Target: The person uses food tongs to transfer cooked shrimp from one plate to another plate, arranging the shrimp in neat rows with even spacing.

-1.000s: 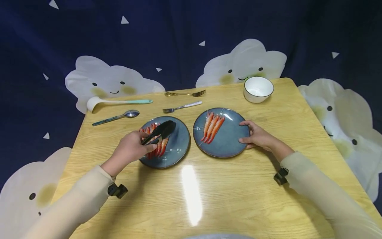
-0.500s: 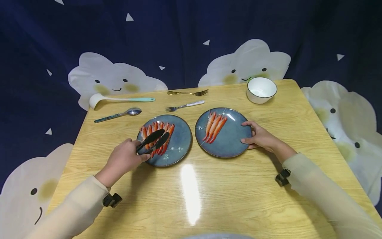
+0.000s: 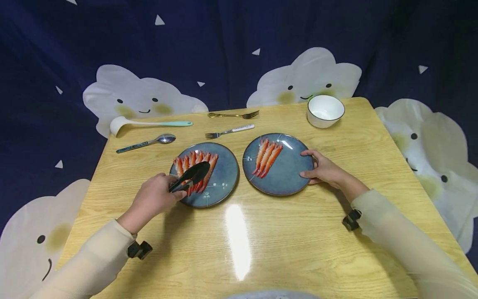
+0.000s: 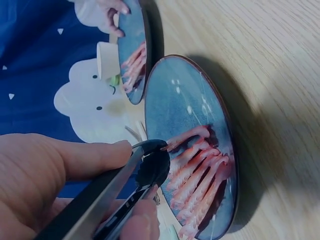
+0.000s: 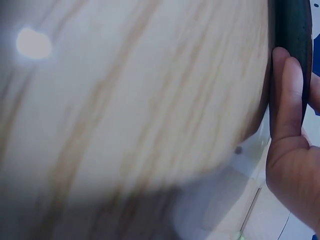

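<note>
The left hand pinches the tongs, maybe so their tips can reach the shrimp on the left plate. Three other shrimp lie on the right plate. The right hand pinches its edge, probably to keep it still.

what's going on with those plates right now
A person's left hand holds black tongs at the row of shrimp on the left plate; whether the tips grip one is unclear. The right hand grips the edge of the right plate, where three shrimp lie side by side. A white bowl stands farther back.
</note>
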The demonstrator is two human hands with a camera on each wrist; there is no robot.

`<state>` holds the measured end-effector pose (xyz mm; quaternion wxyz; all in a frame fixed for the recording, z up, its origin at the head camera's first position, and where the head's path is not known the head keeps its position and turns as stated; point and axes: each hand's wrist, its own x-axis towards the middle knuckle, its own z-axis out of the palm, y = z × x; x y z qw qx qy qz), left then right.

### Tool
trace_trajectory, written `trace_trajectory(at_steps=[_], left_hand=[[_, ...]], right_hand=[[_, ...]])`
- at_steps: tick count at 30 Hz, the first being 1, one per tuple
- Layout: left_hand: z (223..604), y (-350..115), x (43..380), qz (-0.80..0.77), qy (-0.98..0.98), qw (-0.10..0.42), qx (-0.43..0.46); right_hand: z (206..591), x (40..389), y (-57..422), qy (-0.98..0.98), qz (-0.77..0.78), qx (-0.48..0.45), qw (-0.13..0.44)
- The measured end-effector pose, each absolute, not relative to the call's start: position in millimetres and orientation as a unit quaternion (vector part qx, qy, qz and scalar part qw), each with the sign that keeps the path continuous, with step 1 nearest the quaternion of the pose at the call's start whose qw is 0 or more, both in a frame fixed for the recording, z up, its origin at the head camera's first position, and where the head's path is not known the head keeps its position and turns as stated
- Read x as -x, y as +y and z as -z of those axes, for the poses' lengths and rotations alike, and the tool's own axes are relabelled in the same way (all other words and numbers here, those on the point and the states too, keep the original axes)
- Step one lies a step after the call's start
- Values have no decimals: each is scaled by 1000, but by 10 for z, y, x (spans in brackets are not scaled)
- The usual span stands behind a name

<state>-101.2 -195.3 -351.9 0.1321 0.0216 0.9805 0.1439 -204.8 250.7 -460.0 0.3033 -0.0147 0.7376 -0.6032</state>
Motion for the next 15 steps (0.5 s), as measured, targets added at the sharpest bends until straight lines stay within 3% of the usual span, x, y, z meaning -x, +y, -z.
trace_trajectory(at_steps=[15], left_hand=[[3439,-1954,974,-166,977,130,-25]], right_hand=[[4572,2026,2494,738,604,18,300]])
